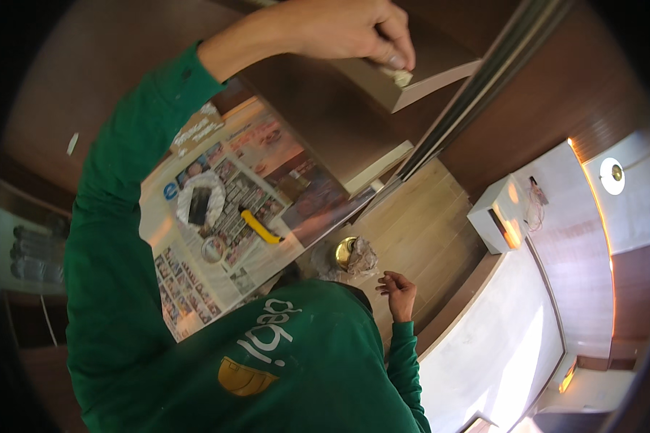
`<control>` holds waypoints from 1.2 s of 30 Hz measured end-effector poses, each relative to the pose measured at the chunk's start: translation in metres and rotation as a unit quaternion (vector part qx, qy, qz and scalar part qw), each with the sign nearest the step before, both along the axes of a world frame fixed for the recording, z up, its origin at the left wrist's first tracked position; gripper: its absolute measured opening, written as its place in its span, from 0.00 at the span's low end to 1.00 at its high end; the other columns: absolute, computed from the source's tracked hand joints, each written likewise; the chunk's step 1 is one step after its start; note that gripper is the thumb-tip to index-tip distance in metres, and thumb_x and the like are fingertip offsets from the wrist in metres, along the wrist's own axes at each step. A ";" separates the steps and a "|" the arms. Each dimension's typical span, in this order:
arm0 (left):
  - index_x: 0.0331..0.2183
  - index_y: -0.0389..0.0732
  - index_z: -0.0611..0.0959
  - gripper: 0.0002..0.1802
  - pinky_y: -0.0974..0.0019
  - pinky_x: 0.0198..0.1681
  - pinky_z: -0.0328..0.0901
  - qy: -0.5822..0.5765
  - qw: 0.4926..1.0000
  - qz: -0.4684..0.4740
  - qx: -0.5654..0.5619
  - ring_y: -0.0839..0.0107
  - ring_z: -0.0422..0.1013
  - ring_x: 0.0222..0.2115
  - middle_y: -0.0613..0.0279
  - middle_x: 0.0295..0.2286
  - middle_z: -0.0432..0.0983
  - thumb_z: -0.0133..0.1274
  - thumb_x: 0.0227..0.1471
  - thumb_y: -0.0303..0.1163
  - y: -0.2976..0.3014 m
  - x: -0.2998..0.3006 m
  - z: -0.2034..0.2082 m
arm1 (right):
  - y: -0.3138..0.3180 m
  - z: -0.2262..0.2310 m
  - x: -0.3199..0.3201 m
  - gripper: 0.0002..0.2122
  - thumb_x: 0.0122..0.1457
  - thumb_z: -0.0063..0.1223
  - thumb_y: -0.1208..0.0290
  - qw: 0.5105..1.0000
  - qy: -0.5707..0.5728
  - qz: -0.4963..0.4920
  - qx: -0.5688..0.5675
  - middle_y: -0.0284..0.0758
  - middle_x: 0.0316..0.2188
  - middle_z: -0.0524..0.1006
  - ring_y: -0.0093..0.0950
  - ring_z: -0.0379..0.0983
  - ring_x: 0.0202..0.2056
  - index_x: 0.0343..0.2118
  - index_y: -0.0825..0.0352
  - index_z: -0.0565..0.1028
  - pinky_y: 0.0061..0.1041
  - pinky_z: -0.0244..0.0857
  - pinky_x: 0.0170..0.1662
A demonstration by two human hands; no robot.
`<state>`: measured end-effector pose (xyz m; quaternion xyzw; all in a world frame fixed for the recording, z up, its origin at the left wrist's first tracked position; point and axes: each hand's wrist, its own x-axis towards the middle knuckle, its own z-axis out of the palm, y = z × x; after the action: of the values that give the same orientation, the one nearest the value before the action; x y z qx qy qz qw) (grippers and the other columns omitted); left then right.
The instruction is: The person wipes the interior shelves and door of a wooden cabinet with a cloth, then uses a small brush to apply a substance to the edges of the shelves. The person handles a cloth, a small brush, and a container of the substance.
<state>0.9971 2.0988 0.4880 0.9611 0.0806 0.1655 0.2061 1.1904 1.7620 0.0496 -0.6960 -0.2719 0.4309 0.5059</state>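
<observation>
My left hand (pixel 383 36) is raised at the top, closed in a pinch on a small pale wad (pixel 403 77), cloth or paper. The wad touches the corner of a brown shelf (pixel 391 92) with a pale front edge. Down at the right, my right hand (pixel 399 294) is in the air with loosely bent fingers, somewhat apart, and nothing shows in it. Nearest to it is a gold round tin (pixel 347 252) in crumpled clear plastic (pixel 365 258). A yellow-handled tool, perhaps a cutter (pixel 260 227), lies on the spread newspaper (pixel 188 289).
A crumpled white plastic bag (pixel 211 191) with a dark block sits on the newspaper, beside a round lid-like thing (pixel 213 249). A lower shelf edge (pixel 379 167) and a long metal rail (pixel 469 76) run close by. Right of the wooden floor (pixel 430 216) stands a white box (pixel 498 213).
</observation>
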 end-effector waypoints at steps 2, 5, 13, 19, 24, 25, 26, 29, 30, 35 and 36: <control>0.39 0.32 0.88 0.09 0.63 0.42 0.73 -0.047 0.996 0.070 0.022 0.63 0.80 0.37 0.51 0.34 0.84 0.57 0.57 0.21 -0.010 -0.003 0.001 | -0.004 0.002 0.008 0.11 0.66 0.55 0.72 1.000 0.020 0.005 -0.004 0.42 0.33 0.84 0.29 0.82 0.30 0.45 0.75 0.80 0.24 0.74 0.33; 0.41 0.32 0.87 0.10 0.64 0.42 0.74 -0.249 0.956 0.147 0.038 0.65 0.81 0.39 0.51 0.37 0.85 0.55 0.60 0.22 -0.023 -0.034 -0.011 | -0.012 0.000 0.019 0.12 0.66 0.55 0.71 0.999 0.030 0.012 -0.015 0.42 0.33 0.83 0.30 0.82 0.30 0.46 0.74 0.79 0.25 0.74 0.33; 0.45 0.36 0.88 0.17 0.70 0.39 0.70 -0.241 0.807 0.485 -0.236 0.76 0.77 0.34 0.61 0.32 0.85 0.63 0.57 0.35 -0.084 -0.169 -0.210 | -0.028 -0.016 0.051 0.12 0.65 0.56 0.72 0.995 0.078 0.034 -0.049 0.42 0.34 0.83 0.30 0.82 0.30 0.46 0.75 0.79 0.23 0.73 0.32; 0.42 0.30 0.86 0.12 0.69 0.32 0.73 -0.259 0.646 0.593 -0.406 0.74 0.78 0.29 0.57 0.32 0.84 0.60 0.54 0.20 -0.165 -0.192 -0.400 | 0.006 -0.014 0.052 0.12 0.64 0.56 0.73 0.987 0.075 0.116 -0.077 0.42 0.34 0.83 0.29 0.82 0.30 0.45 0.75 0.80 0.23 0.74 0.32; 0.48 0.28 0.81 0.22 0.67 0.34 0.75 -0.273 0.665 0.546 -0.431 0.70 0.79 0.31 0.56 0.34 0.82 0.65 0.49 0.20 -0.141 -0.154 -0.488 | 0.073 -0.005 0.002 0.12 0.63 0.57 0.73 0.973 0.117 0.191 -0.053 0.43 0.36 0.83 0.29 0.82 0.31 0.47 0.74 0.79 0.23 0.74 0.32; 0.50 0.28 0.80 0.26 0.66 0.35 0.76 -0.249 0.674 0.552 -0.423 0.69 0.79 0.31 0.55 0.35 0.82 0.67 0.48 0.22 -0.126 -0.145 -0.497 | 0.088 -0.004 -0.009 0.13 0.63 0.57 0.73 0.970 0.126 0.201 -0.050 0.43 0.36 0.83 0.29 0.82 0.31 0.47 0.74 0.79 0.23 0.74 0.32; 0.51 0.28 0.79 0.30 0.64 0.39 0.75 -0.223 0.689 0.564 -0.397 0.63 0.79 0.35 0.50 0.38 0.81 0.69 0.45 0.26 -0.110 -0.136 -0.504 | 0.104 -0.002 -0.020 0.14 0.63 0.56 0.72 0.967 0.144 0.201 -0.059 0.43 0.37 0.83 0.29 0.82 0.32 0.48 0.73 0.78 0.23 0.74 0.32; 0.56 0.28 0.72 0.46 0.56 0.51 0.72 -0.116 0.715 0.606 -0.328 0.47 0.75 0.47 0.36 0.50 0.73 0.74 0.38 0.35 -0.072 -0.115 -0.510 | 0.145 -0.005 -0.056 0.15 0.64 0.55 0.69 0.957 0.208 0.183 -0.089 0.41 0.38 0.83 0.28 0.82 0.32 0.51 0.70 0.78 0.22 0.73 0.31; 0.59 0.28 0.68 0.52 0.54 0.54 0.70 -0.087 0.729 0.610 -0.296 0.43 0.72 0.51 0.33 0.55 0.67 0.75 0.36 0.38 -0.063 -0.110 -0.509 | 0.161 -0.010 -0.068 0.15 0.64 0.54 0.68 0.953 0.231 0.170 -0.097 0.40 0.38 0.83 0.28 0.82 0.33 0.51 0.69 0.77 0.22 0.73 0.31; 0.64 0.29 0.58 0.65 0.49 0.61 0.63 -0.002 0.734 0.630 -0.253 0.33 0.60 0.61 0.25 0.66 0.45 0.78 0.33 0.43 -0.050 -0.094 -0.501 | 0.227 -0.048 -0.112 0.14 0.66 0.52 0.64 0.940 0.300 0.106 -0.124 0.36 0.39 0.83 0.29 0.82 0.34 0.50 0.64 0.78 0.25 0.74 0.31; 0.63 0.29 0.59 0.64 0.47 0.61 0.63 -0.018 0.739 0.622 -0.258 0.31 0.60 0.61 0.28 0.65 0.48 0.78 0.33 0.43 -0.050 -0.092 -0.500 | 0.234 -0.057 -0.117 0.14 0.66 0.51 0.63 0.935 0.325 0.096 -0.107 0.36 0.39 0.83 0.29 0.82 0.34 0.50 0.64 0.78 0.26 0.74 0.31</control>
<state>0.9047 2.0492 -0.0122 0.6039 0.6968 0.2467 0.2983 1.0737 1.9964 -0.0072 -0.5386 -0.1112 0.7064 0.4456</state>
